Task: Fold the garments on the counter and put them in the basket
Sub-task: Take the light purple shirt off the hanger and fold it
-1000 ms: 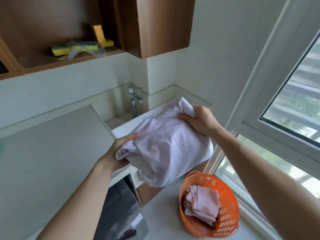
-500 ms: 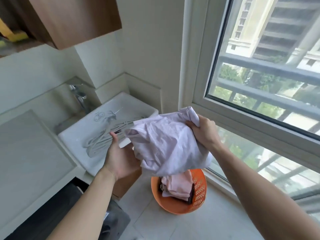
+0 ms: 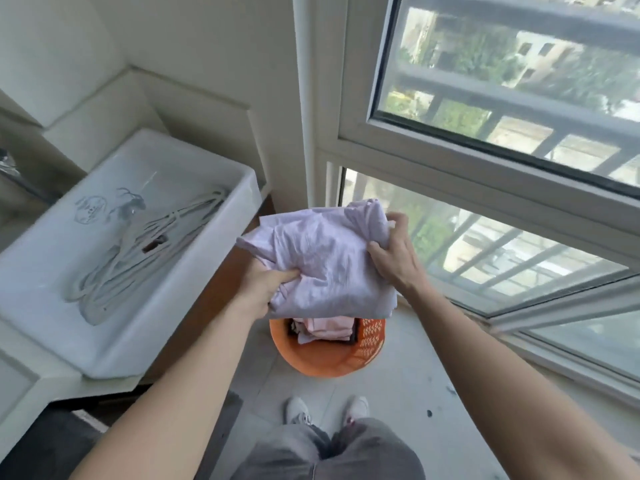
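Observation:
A folded pale lilac garment [image 3: 322,261] hangs in the air directly above the orange basket [image 3: 322,362] on the floor. My left hand [image 3: 265,289] grips its lower left edge, thumb on top. My right hand [image 3: 394,256] holds its right edge, fingers curled round the fabric. The garment hides the basket's far half. Inside the basket lie folded pink clothes [image 3: 329,327] over something dark.
A white sink [image 3: 221,258] with several pale hangers [image 3: 138,251] stands to the left, above a brown cabinet. A window [image 3: 502,161] with a white frame fills the right. My feet [image 3: 325,408] stand on the tiled floor just before the basket.
My view swung down and to the right, away from the counter. The garment moved down over the basket, and my left hand, open half a second ago, now grips it again.

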`<state>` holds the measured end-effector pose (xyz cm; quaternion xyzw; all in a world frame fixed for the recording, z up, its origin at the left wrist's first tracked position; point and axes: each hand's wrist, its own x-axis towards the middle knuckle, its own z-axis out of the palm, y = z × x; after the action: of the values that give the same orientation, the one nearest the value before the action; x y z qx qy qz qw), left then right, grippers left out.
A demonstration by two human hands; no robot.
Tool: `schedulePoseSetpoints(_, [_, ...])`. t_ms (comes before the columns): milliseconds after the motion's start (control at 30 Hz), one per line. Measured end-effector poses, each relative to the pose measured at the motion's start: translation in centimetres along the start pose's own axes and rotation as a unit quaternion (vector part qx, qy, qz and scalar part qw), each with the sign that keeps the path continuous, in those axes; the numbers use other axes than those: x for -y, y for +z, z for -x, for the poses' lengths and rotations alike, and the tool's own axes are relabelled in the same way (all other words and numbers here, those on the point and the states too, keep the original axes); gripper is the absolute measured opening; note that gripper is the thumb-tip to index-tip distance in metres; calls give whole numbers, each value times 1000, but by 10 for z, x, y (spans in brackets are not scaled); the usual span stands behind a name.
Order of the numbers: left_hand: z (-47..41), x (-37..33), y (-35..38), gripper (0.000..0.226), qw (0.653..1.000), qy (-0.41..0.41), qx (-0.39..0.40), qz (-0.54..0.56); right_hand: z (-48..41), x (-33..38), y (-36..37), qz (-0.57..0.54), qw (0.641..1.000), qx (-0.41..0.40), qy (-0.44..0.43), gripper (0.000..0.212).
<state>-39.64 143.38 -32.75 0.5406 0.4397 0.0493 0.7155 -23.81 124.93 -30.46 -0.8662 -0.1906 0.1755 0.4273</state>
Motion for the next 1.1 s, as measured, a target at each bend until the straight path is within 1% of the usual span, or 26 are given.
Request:
schedulePoseSetpoints(33, [-19, 17, 1, 47, 1000, -2, 0, -20, -6, -21, 10, -4, 1000, -10, 5, 50])
schedulePoseSetpoints(100, [-47, 45, 1, 50, 998, 8, -5, -58, -13, -59, 31, 2, 1000, -23, -2, 50])
schedulePoseSetpoints(167, [-88, 85, 6, 61, 996, 11, -3, -93, -28, -110, 64, 34, 999, -24, -14, 43])
schedulePoseSetpoints(200, [-111, 109, 9, 70, 995, 2, -5, -104, -38, -139, 84, 66, 998, -18, -18, 37])
schedulePoseSetpoints(233, [-134, 134, 10, 75, 994, -8, -10, -111, -45, -166, 104, 90, 996, -8, -19, 33])
schedulePoseSetpoints(300, [-187, 193, 12, 68, 992, -10, -15, -122, -65, -228, 149, 123, 992, 8, -9, 33])
schedulePoseSetpoints(367, [-237, 256, 14, 66, 989, 6, -23, -148, -86, -289, 193, 146, 989, 19, 0, 42])
schedulePoseSetpoints(433, [-286, 318, 16, 68, 988, 5, -31, -149, -107, -348, 241, 171, 985, 38, 4, 48])
schedulePoseSetpoints(533, [-358, 410, 13, 72, 988, -28, -49, -141, -130, -430, 310, 199, 978, 59, 9, 46])
schedulePoseSetpoints(633, [-416, 487, 9, 60, 983, -48, -61, -165, -149, -503, 368, 232, 970, 72, -9, 47])
schedulePoseSetpoints(700, [-450, 525, 4, 65, 979, -46, -75, -185, -159, -532, 398, 247, 968, 52, -15, 43])
schedulePoseSetpoints(800, [-523, 596, -15, 83, 972, -37, -68, -222, -172, -563, 434, 295, 956, -8, -7, 30])
schedulePoseSetpoints(833, [-535, 604, -16, 86, 968, -39, -61, -241, -178, -578, 444, 315, 948, -39, -20, 29])
schedulePoseSetpoints(900, [-532, 598, -10, 86, 960, -28, -42, -275, -179, -598, 457, 345, 936, -63, -33, 31])
schedulePoseSetpoints(967, [-530, 594, -5, 83, 956, -14, -29, -291, -180, -610, 465, 376, 924, -54, -36, 32])
schedulePoseSetpoints(1033, [-526, 584, -5, 85, 949, -13, -17, -314, -182, -603, 465, 395, 918, -40, -18, 35])
schedulePoseSetpoints(1067, [-525, 583, -8, 85, 946, -24, -7, -323, -181, -594, 461, 389, 921, -2, 6, 39])
schedulePoseSetpoints(1100, [-515, 571, -6, 90, 947, -34, 0, -319, -177, -586, 456, 371, 929, 13, 10, 44])
